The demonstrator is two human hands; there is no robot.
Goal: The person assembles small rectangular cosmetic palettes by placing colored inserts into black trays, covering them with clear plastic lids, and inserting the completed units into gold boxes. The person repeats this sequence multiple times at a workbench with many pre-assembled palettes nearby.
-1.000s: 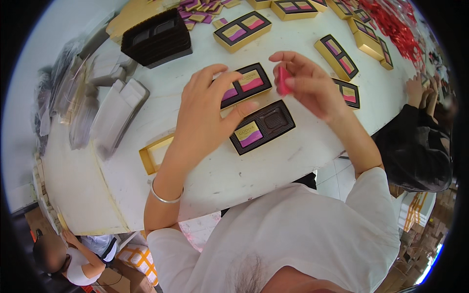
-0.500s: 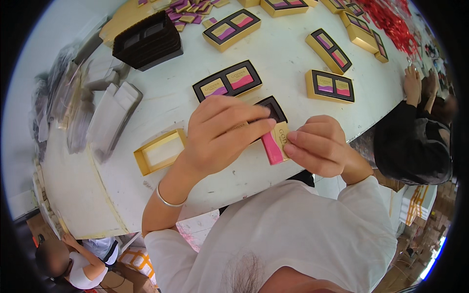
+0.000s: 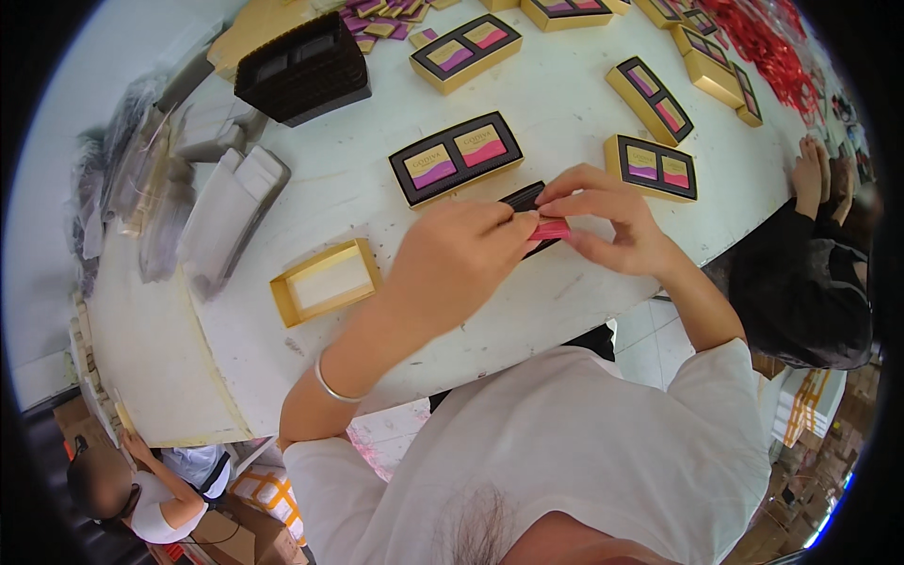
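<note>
Between my two hands is a small pink and gold packet, mostly covered by my fingers. My left hand grips its left side with bent fingers. From the right, my right hand pinches it at the upper edge, thumb below. Under the packet lies a dark plastic tray, largely hidden by my hands. Just beyond stands a gold box whose dark insert holds one purple and one pink packet. An empty gold box sits left of my left forearm.
Stacked dark trays stand at the back left, near loose packets. Pale plastic sleeves lie at left. More filled boxes are to the right, with red ribbons beyond. A co-worker's hand is at far right.
The packet has gone from upright in front of the tray to lying over it, tilted flatter. Both hands moved away from me with it. The view has shifted slightly.
</note>
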